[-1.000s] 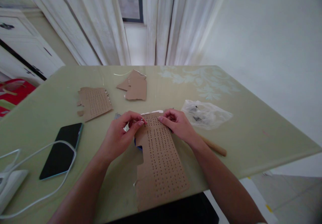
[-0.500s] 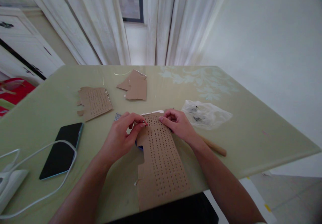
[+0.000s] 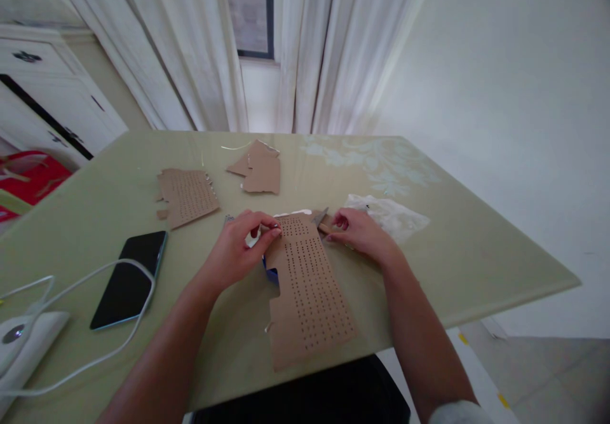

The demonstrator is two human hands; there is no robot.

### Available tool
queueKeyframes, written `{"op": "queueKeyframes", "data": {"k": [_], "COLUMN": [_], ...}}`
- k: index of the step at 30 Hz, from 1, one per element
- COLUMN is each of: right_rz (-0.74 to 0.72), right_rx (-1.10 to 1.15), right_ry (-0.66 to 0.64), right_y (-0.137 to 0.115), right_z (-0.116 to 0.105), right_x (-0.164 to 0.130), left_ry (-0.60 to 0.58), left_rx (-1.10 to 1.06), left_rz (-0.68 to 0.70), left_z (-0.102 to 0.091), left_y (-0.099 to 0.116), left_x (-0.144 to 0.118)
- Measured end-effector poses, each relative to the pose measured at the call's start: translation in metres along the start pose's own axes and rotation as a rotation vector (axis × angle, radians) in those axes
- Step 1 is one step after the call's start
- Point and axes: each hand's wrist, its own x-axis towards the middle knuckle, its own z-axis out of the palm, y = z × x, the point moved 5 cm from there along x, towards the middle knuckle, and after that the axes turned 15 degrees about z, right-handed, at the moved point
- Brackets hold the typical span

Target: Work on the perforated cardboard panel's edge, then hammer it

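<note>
Perforated cardboard sheet point(image 3: 307, 290) flat on worktop point(image 3: 452, 252), near edge. Left hand point(image 3: 238, 249) – fingers pinched at the sheet's far-left corner. Right hand point(image 3: 363, 234) – fingers curled on a small tool at far right; grip unclear.

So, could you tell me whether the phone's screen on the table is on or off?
Off, it seems: the phone lies flat, face up, left of the left hand, its screen uniformly black, a white cable crossing it.

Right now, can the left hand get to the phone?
Probably yes: the left hand pinches the perforated cardboard, and only bare table lies between it and the phone. The white cable rings the phone's near end.
</note>
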Motion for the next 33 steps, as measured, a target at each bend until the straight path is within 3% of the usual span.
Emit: {"op": "queueKeyframes", "data": {"k": [9,12,15,19,22,24,27,31,33], "right_rz": [-0.007,0.021,0.025,-0.104,-0.276,-0.347,-0.376,-0.432,-0.437], "right_rx": [-0.086,-0.05,-0.014,0.001,-0.037,-0.099,-0.089,-0.135,-0.143], "right_ry": [0.001,0.047,0.148,0.28,0.189,0.242,0.323,0.157,0.135], "right_y": [-0.009,-0.008,-0.015,-0.054,-0.094,-0.116,-0.132,-0.137,-0.137], "right_z": [0.014,0.0,-0.029,-0.071,-0.084,-0.087,-0.083,-0.056,-0.052], "right_x": [0.002,-0.001,-0.008,-0.03,-0.053,-0.067,-0.078,-0.078,-0.078], "left_ry": [0.023,0.047,0.05,0.025,0.016,0.02,0.024,0.02,0.017], "left_rx": [-0.051,-0.065,-0.072,-0.099,-0.114,-0.114,-0.114,-0.111,-0.105], "left_rz": [0.037,0.046,0.059,0.043,0.022,0.018,0.028,0.054,0.052], "left_z": [0.007,0.009,0.01,0.011,0.011,0.012,0.012,0.013,0.013], "left_y": [-0.006,-0.01,-0.011,-0.01,-0.01,-0.01,-0.009,-0.008,-0.008], "left_x": [0.001,0.001,0.002,0.002,0.002,0.002,0.002,0.003,0.003]}}
